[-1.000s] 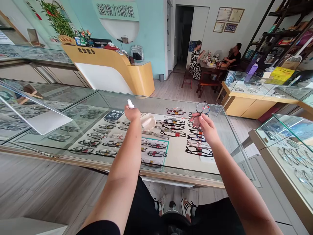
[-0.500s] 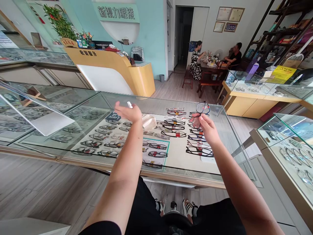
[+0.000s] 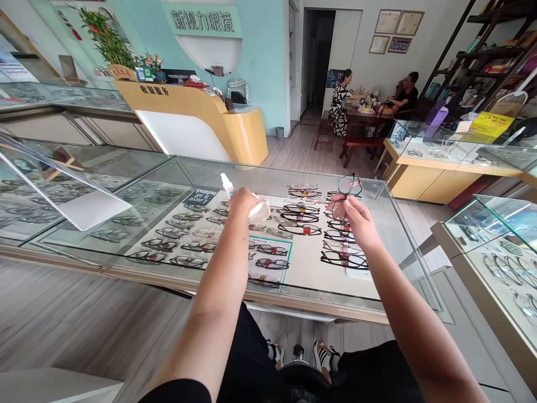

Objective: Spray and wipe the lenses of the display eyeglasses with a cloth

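My right hand (image 3: 359, 217) is closed on a pair of dark-framed eyeglasses (image 3: 349, 184), held up above the right column of frames on the glass counter. My left hand (image 3: 244, 199) is over the middle of the counter, bent down against a pale cloth (image 3: 260, 210); its fingers are hidden behind the back of the hand, so its grip does not show. A white spray bottle (image 3: 227, 183) stands just beyond that hand. Rows of eyeglasses (image 3: 299, 228) lie between my hands, and more eyeglasses (image 3: 344, 259) sit below my right hand.
A dark printed card (image 3: 201, 197) lies left of the bottle. A slanted mirror or panel (image 3: 94, 210) stands on the counter's left. Other display cases (image 3: 495, 246) flank the right side. Two people sit at a table (image 3: 364, 113) in the back.
My left hand, with fingers spread before, has turned and moved right and down onto the cloth, uncovering more of the spray bottle. My right hand still holds the eyeglasses in much the same place.
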Demonstrator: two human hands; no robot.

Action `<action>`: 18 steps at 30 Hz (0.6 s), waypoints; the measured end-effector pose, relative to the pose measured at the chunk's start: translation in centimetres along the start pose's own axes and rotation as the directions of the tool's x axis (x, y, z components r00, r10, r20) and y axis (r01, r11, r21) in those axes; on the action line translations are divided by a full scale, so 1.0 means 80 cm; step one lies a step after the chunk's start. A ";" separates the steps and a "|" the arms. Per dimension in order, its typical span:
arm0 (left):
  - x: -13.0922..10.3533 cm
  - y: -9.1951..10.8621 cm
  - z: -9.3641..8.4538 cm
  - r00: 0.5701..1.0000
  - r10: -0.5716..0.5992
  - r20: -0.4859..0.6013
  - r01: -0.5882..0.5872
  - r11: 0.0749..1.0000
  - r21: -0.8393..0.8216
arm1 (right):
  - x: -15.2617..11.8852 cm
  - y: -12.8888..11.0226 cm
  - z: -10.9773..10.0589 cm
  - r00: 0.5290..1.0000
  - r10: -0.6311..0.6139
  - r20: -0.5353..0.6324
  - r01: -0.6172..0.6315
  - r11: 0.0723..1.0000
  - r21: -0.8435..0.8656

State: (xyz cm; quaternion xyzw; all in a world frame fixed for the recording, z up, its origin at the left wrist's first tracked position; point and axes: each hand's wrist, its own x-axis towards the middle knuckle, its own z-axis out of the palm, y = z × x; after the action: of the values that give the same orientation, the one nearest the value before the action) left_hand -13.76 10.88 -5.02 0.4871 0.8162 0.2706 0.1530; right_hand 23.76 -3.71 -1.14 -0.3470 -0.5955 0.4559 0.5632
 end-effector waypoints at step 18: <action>-0.086 0.076 -0.086 0.953 0.302 0.010 -0.224 0.731 -0.645 | 0.001 -0.003 0.005 0.999 0.033 0.035 -0.035 0.998 0.048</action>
State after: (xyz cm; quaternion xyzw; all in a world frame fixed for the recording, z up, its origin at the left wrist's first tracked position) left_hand -9.72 5.13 4.03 0.5314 0.5884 0.5215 0.3153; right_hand 23.36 -3.75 -0.85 -0.3356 -0.5879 0.4856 0.5531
